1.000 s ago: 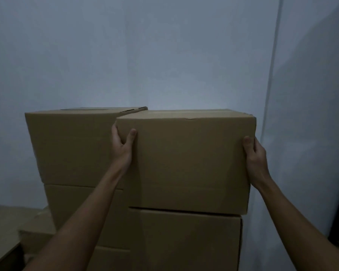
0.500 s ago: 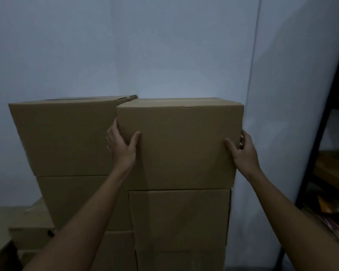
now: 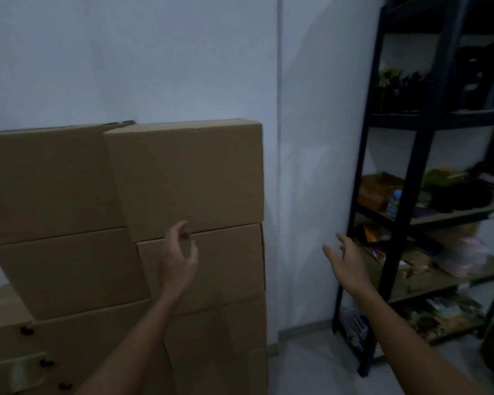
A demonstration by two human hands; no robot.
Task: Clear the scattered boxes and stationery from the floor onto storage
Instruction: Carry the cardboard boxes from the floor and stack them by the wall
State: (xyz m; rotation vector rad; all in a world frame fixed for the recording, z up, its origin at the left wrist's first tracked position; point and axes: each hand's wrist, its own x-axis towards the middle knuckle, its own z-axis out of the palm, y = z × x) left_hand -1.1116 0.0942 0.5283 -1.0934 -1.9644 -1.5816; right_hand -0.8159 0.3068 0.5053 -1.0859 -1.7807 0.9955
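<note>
A brown cardboard box (image 3: 188, 178) sits on top of the right-hand stack of boxes (image 3: 220, 280) against the white wall. A second stack (image 3: 49, 195) stands beside it on the left, its top box at about the same height. My left hand (image 3: 178, 258) hangs in front of the right stack with loosely curled fingers and holds nothing. My right hand (image 3: 345, 260) is out in the air to the right of the boxes, fingers spread, touching nothing.
A black metal shelf rack (image 3: 405, 223) stands at the right, its shelves crowded with small boxes, packets and stationery. A low box with black marks (image 3: 17, 346) lies at the bottom left. Pale floor (image 3: 305, 366) shows between the stacks and the rack.
Both hands have let go of the top box and dropped away from it. The view has swung to the right, bringing the shelf rack into sight.
</note>
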